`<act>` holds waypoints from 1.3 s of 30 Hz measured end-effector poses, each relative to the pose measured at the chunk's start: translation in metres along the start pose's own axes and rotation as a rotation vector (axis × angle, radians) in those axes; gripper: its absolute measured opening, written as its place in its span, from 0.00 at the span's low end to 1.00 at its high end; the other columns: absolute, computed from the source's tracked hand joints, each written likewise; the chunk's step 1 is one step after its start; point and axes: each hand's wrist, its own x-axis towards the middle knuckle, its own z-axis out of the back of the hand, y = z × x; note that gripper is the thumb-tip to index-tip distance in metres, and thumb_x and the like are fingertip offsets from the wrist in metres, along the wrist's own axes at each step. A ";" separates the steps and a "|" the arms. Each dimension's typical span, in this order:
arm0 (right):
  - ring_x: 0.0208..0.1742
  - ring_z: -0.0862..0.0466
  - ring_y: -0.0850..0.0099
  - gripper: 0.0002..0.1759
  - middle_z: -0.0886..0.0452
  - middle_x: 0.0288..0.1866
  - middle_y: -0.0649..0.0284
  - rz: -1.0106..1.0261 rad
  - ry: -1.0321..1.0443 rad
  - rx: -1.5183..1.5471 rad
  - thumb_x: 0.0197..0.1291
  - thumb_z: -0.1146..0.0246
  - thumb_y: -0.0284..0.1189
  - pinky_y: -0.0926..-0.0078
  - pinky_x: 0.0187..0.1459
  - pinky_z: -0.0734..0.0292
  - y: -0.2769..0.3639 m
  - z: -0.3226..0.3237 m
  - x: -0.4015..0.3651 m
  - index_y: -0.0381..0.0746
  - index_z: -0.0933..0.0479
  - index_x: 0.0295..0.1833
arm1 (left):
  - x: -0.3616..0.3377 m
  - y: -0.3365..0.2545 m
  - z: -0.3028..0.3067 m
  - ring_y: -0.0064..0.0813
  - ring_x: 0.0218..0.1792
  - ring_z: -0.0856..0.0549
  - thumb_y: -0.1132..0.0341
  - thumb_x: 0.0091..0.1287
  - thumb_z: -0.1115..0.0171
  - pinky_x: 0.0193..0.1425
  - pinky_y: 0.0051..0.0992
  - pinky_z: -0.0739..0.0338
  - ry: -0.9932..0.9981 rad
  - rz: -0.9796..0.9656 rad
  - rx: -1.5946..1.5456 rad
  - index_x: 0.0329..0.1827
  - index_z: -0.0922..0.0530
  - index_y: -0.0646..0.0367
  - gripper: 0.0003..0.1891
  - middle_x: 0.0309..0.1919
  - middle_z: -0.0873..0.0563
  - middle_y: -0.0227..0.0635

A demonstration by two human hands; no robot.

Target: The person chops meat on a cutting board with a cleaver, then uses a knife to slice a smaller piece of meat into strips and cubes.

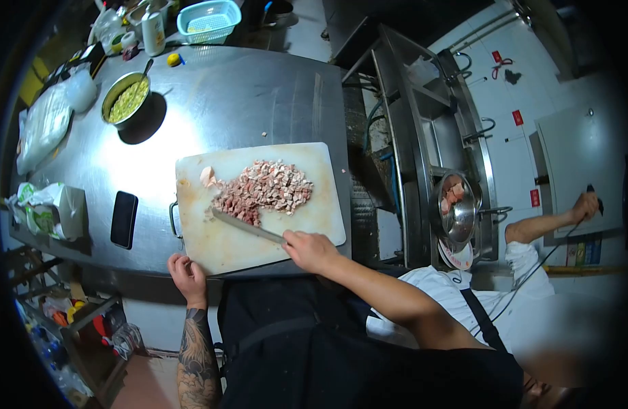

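My right hand is closed around the handle of a knife, whose blade lies at the lower edge of a heap of diced meat. The heap rests on a white cutting board, with a larger pale piece at its upper left. Beside the board's lower left corner is my left hand, its fingers curled at the table edge; whether they grip anything is hidden.
Left on the steel table are a phone, a pot of chopped green food and plastic bags. A metal bowl with meat sits at the sink on the right. Another person stands close by at lower right.
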 end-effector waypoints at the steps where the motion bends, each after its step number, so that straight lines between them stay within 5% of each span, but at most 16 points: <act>1: 0.38 0.12 0.45 0.12 0.14 0.37 0.52 -0.029 -0.033 -0.028 0.76 0.40 0.40 0.44 0.39 0.17 -0.007 0.003 0.006 0.44 0.27 0.52 | 0.004 -0.002 0.001 0.39 0.51 0.20 0.81 0.65 0.42 0.47 0.31 0.19 0.001 -0.007 0.028 0.46 0.23 0.67 0.07 0.53 0.23 0.47; 9: 0.38 0.12 0.47 0.11 0.14 0.37 0.55 0.090 0.063 0.019 0.74 0.38 0.40 0.45 0.40 0.17 0.005 0.020 -0.004 0.44 0.26 0.48 | 0.022 -0.002 -0.002 0.45 0.55 0.19 0.80 0.67 0.43 0.52 0.32 0.15 0.090 0.037 0.059 0.51 0.23 0.69 0.11 0.57 0.24 0.49; 15: 0.40 0.12 0.45 0.12 0.14 0.38 0.53 -0.149 -0.088 0.107 0.74 0.39 0.41 0.44 0.43 0.17 -0.004 0.008 0.012 0.44 0.25 0.50 | 0.048 -0.008 -0.022 0.53 0.63 0.19 0.77 0.66 0.40 0.71 0.42 0.25 0.171 -0.033 0.125 0.56 0.21 0.68 0.15 0.61 0.20 0.53; 18: 0.41 0.12 0.44 0.12 0.14 0.38 0.52 -0.092 -0.097 0.134 0.74 0.39 0.41 0.43 0.44 0.17 -0.010 0.009 0.007 0.44 0.25 0.51 | 0.058 -0.022 -0.042 0.56 0.69 0.23 0.75 0.67 0.41 0.76 0.46 0.31 0.227 -0.099 0.215 0.61 0.23 0.69 0.19 0.66 0.21 0.56; 28: 0.46 0.14 0.35 0.14 0.15 0.41 0.40 -0.091 0.041 0.420 0.77 0.42 0.36 0.39 0.49 0.19 0.071 -0.041 0.018 0.38 0.32 0.55 | 0.076 0.020 -0.026 0.50 0.66 0.23 0.73 0.71 0.44 0.74 0.44 0.29 -0.141 0.106 0.135 0.67 0.27 0.72 0.22 0.67 0.23 0.53; 34: 0.46 0.15 0.32 0.15 0.16 0.41 0.36 -0.325 -0.045 0.410 0.78 0.42 0.37 0.36 0.48 0.21 0.047 -0.042 0.001 0.37 0.35 0.55 | 0.079 0.020 -0.028 0.47 0.64 0.22 0.72 0.72 0.43 0.73 0.42 0.28 -0.089 0.084 0.111 0.67 0.27 0.72 0.22 0.65 0.23 0.52; 39: 0.45 0.15 0.33 0.14 0.14 0.40 0.39 -0.329 -0.103 0.407 0.78 0.43 0.37 0.36 0.48 0.21 0.036 -0.027 -0.016 0.38 0.33 0.55 | 0.073 0.000 -0.037 0.44 0.63 0.22 0.71 0.72 0.42 0.68 0.39 0.27 0.011 0.150 0.021 0.67 0.26 0.71 0.22 0.65 0.23 0.50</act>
